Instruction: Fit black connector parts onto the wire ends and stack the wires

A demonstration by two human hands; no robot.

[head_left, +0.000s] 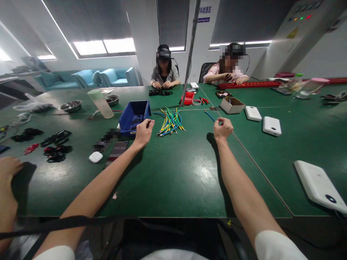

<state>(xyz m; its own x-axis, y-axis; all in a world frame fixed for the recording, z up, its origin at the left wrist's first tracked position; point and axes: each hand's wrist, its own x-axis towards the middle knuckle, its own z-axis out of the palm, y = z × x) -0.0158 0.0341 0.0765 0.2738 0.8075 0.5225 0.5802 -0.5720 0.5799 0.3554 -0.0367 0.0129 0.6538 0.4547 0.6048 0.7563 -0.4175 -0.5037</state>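
Observation:
My left hand (144, 133) is closed in a pinch on a small black piece, just right of the blue bin (135, 117), which has dark pieces inside. My right hand (223, 129) pinches a blue wire (209, 116), whose free end points up and left. Between my hands, a little farther away, lies a loose pile of yellow, green and blue wires (171, 122) with metal ring ends. Both hands are over the green table (179, 173).
White devices (271, 126) and a small carton (232, 105) are to the right. A bottle (101, 104), metal bowl (70, 106), phone (116, 151) and black cable bundles (27, 134) are left. Another person's hand (10, 167) is at the left edge; two people sit opposite.

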